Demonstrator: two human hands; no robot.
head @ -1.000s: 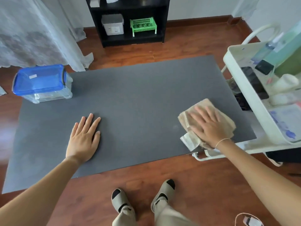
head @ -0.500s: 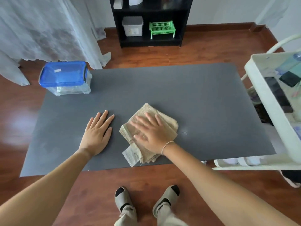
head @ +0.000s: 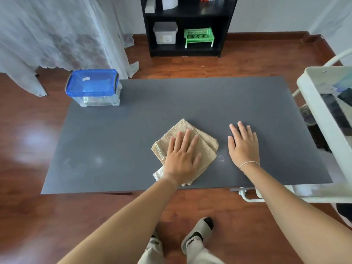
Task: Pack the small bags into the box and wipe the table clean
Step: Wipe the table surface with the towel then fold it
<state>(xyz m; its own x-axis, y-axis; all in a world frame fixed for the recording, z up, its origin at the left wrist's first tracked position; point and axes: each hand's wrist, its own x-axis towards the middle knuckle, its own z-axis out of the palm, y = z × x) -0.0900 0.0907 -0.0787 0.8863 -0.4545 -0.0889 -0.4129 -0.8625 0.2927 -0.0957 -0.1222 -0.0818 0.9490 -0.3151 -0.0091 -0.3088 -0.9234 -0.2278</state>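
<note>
A folded beige cloth point(head: 203, 147) lies on the dark grey table point(head: 133, 134), near its front edge. My left hand point(head: 182, 157) presses flat on the cloth with straight fingers. My right hand point(head: 244, 144) rests flat on the bare table just right of the cloth, apart from it. A clear plastic box with a closed blue lid point(head: 93, 87) stands at the table's far left corner. Through its clear wall I can make out little of its contents.
A white cart point(head: 327, 119) with items on its tray stands against the table's right side. A black shelf point(head: 186, 25) holding a grey bin and a green basket is beyond the table. A white curtain point(head: 57, 35) hangs at the far left.
The cloth was under my right hand and slid left across the table. Now my left hand presses on it, and my right hand has come off onto the bare table beside it.
</note>
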